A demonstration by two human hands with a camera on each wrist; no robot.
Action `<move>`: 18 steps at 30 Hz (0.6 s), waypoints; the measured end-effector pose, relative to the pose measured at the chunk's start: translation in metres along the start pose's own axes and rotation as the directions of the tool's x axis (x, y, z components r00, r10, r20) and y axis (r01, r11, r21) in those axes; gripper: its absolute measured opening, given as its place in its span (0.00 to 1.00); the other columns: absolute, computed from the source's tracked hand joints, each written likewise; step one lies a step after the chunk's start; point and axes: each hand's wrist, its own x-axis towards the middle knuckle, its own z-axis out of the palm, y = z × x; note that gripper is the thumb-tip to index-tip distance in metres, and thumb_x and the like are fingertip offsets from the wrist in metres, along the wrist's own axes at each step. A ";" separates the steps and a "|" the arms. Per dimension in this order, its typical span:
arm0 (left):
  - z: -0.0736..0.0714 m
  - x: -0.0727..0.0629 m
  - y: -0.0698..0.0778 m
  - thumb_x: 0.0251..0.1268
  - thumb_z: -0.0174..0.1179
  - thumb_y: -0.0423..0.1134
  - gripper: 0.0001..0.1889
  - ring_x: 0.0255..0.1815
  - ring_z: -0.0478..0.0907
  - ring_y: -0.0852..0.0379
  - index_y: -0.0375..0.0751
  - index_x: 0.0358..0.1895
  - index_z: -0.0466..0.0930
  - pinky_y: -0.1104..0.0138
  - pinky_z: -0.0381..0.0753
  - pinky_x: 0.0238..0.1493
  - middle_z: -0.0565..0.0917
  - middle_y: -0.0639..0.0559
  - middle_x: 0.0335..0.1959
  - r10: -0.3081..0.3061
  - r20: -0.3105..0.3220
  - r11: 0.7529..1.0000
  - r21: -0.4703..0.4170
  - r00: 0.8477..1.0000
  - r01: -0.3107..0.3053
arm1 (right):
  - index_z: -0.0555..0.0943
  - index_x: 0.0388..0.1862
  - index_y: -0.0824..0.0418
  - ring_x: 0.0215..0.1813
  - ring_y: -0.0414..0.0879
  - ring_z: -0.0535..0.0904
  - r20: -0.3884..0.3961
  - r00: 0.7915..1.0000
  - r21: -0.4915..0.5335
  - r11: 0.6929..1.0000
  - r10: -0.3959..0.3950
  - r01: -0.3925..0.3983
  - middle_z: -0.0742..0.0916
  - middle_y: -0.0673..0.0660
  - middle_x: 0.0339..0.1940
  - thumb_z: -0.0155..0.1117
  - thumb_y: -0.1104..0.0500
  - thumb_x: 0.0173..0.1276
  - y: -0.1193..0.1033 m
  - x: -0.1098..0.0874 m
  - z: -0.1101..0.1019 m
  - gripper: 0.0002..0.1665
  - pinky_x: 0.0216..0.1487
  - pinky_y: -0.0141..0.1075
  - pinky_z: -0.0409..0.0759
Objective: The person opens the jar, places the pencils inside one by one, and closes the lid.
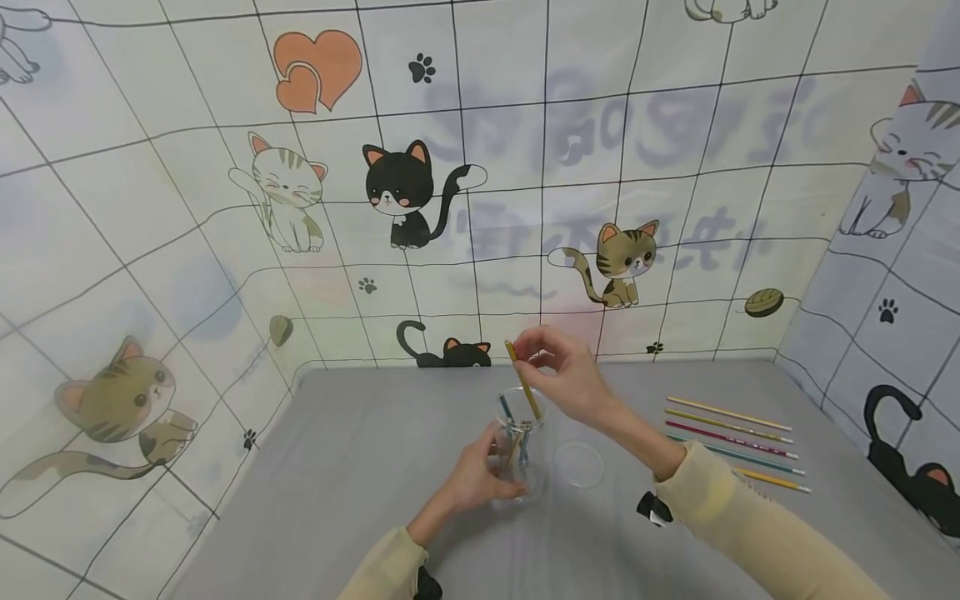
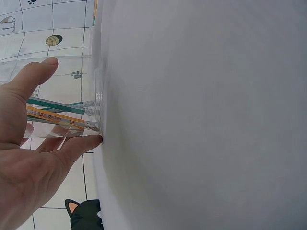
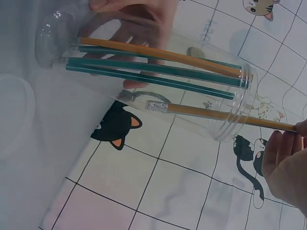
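Observation:
My left hand (image 1: 476,475) grips a clear jar (image 1: 533,471) standing on the grey table, its fingers and thumb around the lower part. Inside the jar, several pencils lean, among them teal pencils (image 3: 158,73) and an orange pencil (image 3: 153,51). Above the rim, my right hand (image 1: 566,375) pinches a yellow pencil (image 1: 525,382) near its upper end. That pencil slants down through the jar's mouth, and its metal-banded eraser end (image 3: 156,106) is within the jar, apart from the bottom. In the left wrist view, the left thumb (image 2: 38,74) lies along the jar's wall.
A clear round lid (image 1: 580,465) lies flat just right of the jar. Farther right, several pencils (image 1: 731,427) in different colours lie side by side on the grey table (image 1: 360,467). Cat-printed curtains (image 1: 510,208) enclose the table at the back and sides.

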 end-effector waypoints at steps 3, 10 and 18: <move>0.003 0.004 -0.015 0.43 0.80 0.27 0.51 0.59 0.75 0.37 0.46 0.73 0.61 0.55 0.84 0.49 0.78 0.42 0.56 -0.002 -0.001 1.000 0.020 1.000 0.002 | 0.79 0.44 0.68 0.40 0.45 0.81 0.013 1.000 -0.031 1.000 0.000 0.001 0.85 0.59 0.38 0.63 0.80 0.61 0.004 -0.004 0.002 0.15 0.44 0.36 0.84; 0.003 0.008 -0.027 0.43 0.82 0.33 0.51 0.60 0.76 0.41 0.44 0.73 0.61 0.62 0.83 0.50 0.79 0.46 0.55 -0.005 0.009 0.999 0.043 1.000 0.004 | 0.79 0.42 0.66 0.39 0.49 0.80 0.046 0.999 -0.104 0.994 0.026 -0.021 0.84 0.56 0.37 0.64 0.79 0.61 0.009 -0.010 0.005 0.14 0.42 0.39 0.84; 0.003 0.007 -0.028 0.44 0.81 0.33 0.51 0.60 0.76 0.43 0.46 0.74 0.60 0.64 0.82 0.50 0.79 0.48 0.54 -0.022 0.019 0.999 0.044 1.000 0.022 | 0.79 0.41 0.65 0.37 0.48 0.81 0.056 0.998 -0.149 0.989 0.023 -0.014 0.85 0.54 0.36 0.65 0.79 0.60 0.014 -0.015 0.008 0.15 0.40 0.40 0.85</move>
